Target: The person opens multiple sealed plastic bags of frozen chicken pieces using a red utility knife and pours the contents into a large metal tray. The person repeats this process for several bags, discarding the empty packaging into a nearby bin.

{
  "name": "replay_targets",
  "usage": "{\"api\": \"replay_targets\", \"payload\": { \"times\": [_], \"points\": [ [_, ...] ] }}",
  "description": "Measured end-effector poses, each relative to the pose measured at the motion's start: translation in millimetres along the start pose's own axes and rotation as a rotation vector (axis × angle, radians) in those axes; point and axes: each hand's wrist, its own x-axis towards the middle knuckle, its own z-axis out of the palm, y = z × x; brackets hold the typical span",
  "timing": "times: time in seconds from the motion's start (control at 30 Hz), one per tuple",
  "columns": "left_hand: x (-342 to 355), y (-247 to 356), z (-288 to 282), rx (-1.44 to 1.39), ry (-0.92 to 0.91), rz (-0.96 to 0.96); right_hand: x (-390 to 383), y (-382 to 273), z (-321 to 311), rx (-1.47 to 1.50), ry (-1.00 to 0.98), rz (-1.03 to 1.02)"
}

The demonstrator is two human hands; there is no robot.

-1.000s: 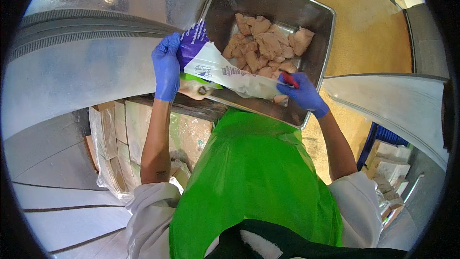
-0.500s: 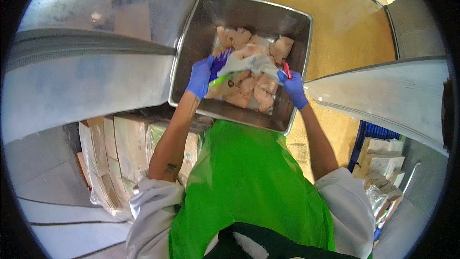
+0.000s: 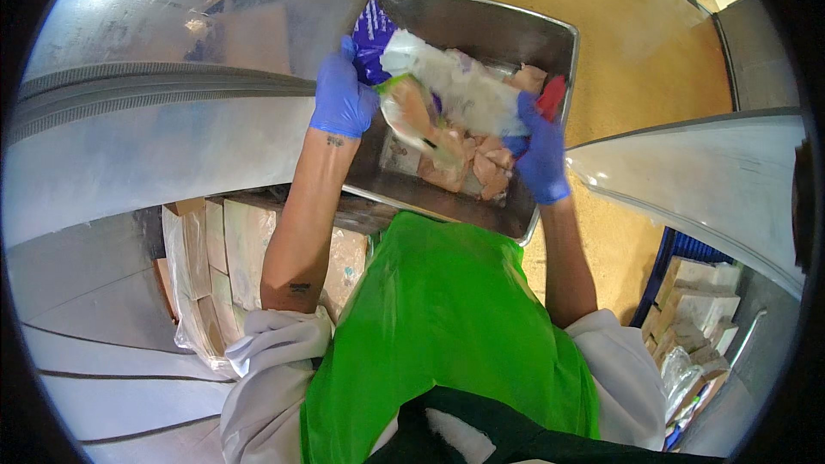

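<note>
A printed plastic bag point(image 3: 451, 77), purple at one end with green and clear parts, stretches between my blue-gloved hands above a deep metal bin. My left hand point(image 3: 344, 96) is closed on the bag's purple end, over the bin's left rim. Closed on the other end is my right hand point(image 3: 543, 159), near the right wall; it also holds a small red tool point(image 3: 550, 99), too blurred to name. Pieces of raw chicken point(image 3: 491, 167) lie in the bottom of the metal bin point(image 3: 550, 43), partly hidden by the bag. Some pale pieces show against the bag's clear part.
Grey panels point(image 3: 163, 155) flank the bin on the left, and another panel point(image 3: 687, 159) stands at the right. Wrapped cardboard boxes point(image 3: 232, 249) are stacked at lower left, more boxes point(image 3: 696, 301) at lower right. Beyond the bin lies a yellow floor point(image 3: 636, 51).
Both hands have risen with the bag. The left has moved up and left to the bin's rim, the right slightly right. The bag is lifted off the chicken and blurred by motion.
</note>
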Motion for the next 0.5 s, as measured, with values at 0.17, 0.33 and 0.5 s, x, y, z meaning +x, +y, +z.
{"api": "replay_targets", "payload": {
  "times": [0.17, 0.33, 0.5],
  "points": [
    [23.1, 27.4, -3.9, 0.009, 0.031, 0.167, -4.1, -56.8, 47.1, -0.116, -0.003, -0.145],
    [19.3, 32.7, 29.6, 0.003, 0.119, 0.184, 49.4, -51.0, 13.8, -0.421, 0.049, -0.368],
    [4.1, 25.3, 7.0, -0.287, 0.022, 0.095, 24.2, -8.6, -19.9, -0.242, -0.064, -0.149]
  ]
}}
